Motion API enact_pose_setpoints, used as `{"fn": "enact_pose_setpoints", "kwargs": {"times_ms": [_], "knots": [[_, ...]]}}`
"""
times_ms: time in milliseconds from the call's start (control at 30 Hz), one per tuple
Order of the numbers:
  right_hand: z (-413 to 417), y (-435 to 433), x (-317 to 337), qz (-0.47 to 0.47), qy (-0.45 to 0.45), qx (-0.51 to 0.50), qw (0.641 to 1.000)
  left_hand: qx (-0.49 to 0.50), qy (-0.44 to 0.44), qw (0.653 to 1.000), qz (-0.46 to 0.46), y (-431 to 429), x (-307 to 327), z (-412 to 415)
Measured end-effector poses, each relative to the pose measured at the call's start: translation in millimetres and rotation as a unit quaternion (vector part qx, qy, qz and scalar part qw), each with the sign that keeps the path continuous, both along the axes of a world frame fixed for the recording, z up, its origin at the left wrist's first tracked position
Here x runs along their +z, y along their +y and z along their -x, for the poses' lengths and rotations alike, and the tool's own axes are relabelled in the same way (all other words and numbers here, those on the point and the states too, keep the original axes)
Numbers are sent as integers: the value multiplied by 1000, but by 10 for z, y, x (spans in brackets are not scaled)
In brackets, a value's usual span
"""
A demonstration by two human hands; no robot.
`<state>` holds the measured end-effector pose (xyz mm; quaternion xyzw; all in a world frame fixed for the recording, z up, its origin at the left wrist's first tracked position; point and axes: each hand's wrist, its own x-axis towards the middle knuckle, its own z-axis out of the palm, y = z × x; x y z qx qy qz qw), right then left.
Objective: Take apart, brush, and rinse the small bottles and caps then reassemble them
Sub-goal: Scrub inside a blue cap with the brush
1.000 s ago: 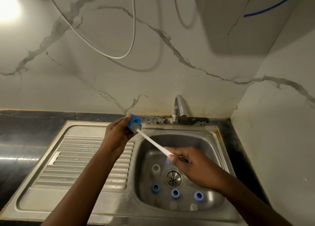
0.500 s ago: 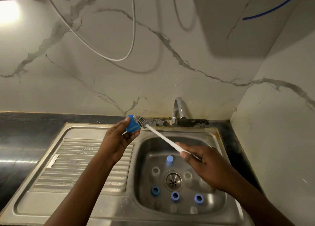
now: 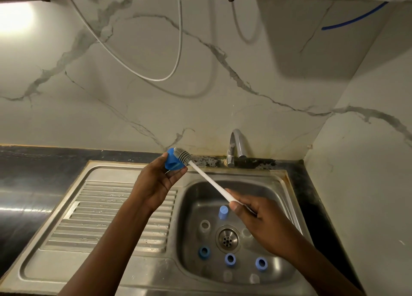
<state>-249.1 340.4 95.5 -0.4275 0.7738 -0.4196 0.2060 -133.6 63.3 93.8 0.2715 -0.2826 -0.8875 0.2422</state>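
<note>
My left hand (image 3: 156,182) holds a blue cap (image 3: 173,161) between thumb and fingers above the sink's back left corner. My right hand (image 3: 256,217) grips the white handle of a bottle brush (image 3: 209,179); its grey bristled head lies against the cap's outer side. In the basin (image 3: 194,206) three blue caps (image 3: 230,259) lie open side up along the front. One more blue cap (image 3: 223,212) stands near the back. Several small clear bottles (image 3: 204,225) stand around the drain, faint and hard to make out.
A steel drainboard (image 3: 107,217) stretches left of the basin. The tap (image 3: 235,146) stands at the back wall, with no water running. Black countertop (image 3: 33,179) lies to the left, a marble wall close on the right. White cables (image 3: 174,50) hang above.
The brush head has come out of the cap and now lies along its outer side. My right hand drew back to the right, uncovering the blue cap at the back of the basin.
</note>
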Motion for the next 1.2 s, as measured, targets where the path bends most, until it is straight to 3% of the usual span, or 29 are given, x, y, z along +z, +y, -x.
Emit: {"fn": "enact_pose_setpoints", "kwargs": {"times_ms": [300, 500, 633, 1033, 1200], "knots": [[24, -136, 6, 7, -4, -35, 999, -30, 32, 998, -34, 180, 10, 77], [4, -128, -20, 4, -7, -36, 999, -8, -48, 996, 79, 98, 21, 101], [-5, -32, -20, 12, -5, -21, 1000, 4, -22, 996, 84, -33, 42, 32], [219, 5, 200, 3, 36, -9, 999, -124, -48, 960, 249, -94, 59, -86], [145, 119, 78, -8, -1, 3, 1000, -44, -43, 981, 184, -218, 21, -93]]}}
